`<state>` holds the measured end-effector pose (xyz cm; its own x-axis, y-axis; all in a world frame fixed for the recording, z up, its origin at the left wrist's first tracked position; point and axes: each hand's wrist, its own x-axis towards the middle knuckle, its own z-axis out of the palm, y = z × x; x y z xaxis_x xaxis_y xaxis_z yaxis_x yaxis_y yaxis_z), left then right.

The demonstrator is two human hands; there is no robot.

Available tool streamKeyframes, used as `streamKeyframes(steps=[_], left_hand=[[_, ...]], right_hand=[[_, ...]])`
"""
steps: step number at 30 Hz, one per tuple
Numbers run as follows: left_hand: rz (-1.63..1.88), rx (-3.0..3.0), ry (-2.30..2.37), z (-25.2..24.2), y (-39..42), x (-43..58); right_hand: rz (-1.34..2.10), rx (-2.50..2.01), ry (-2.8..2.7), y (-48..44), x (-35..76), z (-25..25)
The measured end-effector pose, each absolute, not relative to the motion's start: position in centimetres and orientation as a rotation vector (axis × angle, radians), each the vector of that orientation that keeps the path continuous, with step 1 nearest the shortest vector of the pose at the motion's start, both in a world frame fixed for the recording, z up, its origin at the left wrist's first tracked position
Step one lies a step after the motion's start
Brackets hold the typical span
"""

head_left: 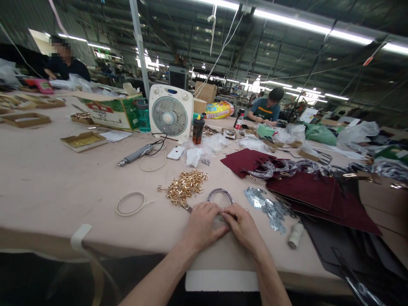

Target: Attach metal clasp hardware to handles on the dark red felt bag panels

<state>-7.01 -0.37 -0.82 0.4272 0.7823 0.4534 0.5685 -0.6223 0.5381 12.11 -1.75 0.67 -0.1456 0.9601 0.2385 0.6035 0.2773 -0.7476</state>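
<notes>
My left hand (pixel 201 225) lies palm down over the work, its fingers stretched forward and its thumb apart from them. Beside it, my right hand (pixel 242 225) has thumb and fingers closed in a pinch on something small I cannot make out. The fingertips of both hands meet just below a looped bag handle (pixel 219 192) wrapped in clear plastic. Part of a dark strap end (pixel 188 208) shows past the left fingers. Beyond the left hand is a heap of gold metal fittings (pixel 185 187). Flat silver metal plates (pixel 266 206) lie scattered to the right.
A stack of dark red panels (pixel 302 191) with wrapped handles covers the right side. Near it stands a small pale roll (pixel 296 235). Left are a tape ring (pixel 130 204) and an electric screwdriver (pixel 135 155). A fan (pixel 170 112) and phone (pixel 175 152) sit behind.
</notes>
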Motion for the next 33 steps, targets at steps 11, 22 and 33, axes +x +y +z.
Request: streamKeyframes(steps=[11, 22, 33], left_hand=[[0.981, 2.364, 1.177, -0.8, -0.4, -7.0], [1.042, 2.324, 1.137, -1.5, 0.2, -7.4], [1.014, 2.237, 1.154, -0.8, 0.3, -6.9]], right_hand=[[0.823, -1.356, -1.840, -1.6, 12.4, 1.6], [0.747, -1.414, -1.620, -1.5, 12.9, 0.2], [0.506, -1.410, -1.611, -1.6, 12.0, -1.1]])
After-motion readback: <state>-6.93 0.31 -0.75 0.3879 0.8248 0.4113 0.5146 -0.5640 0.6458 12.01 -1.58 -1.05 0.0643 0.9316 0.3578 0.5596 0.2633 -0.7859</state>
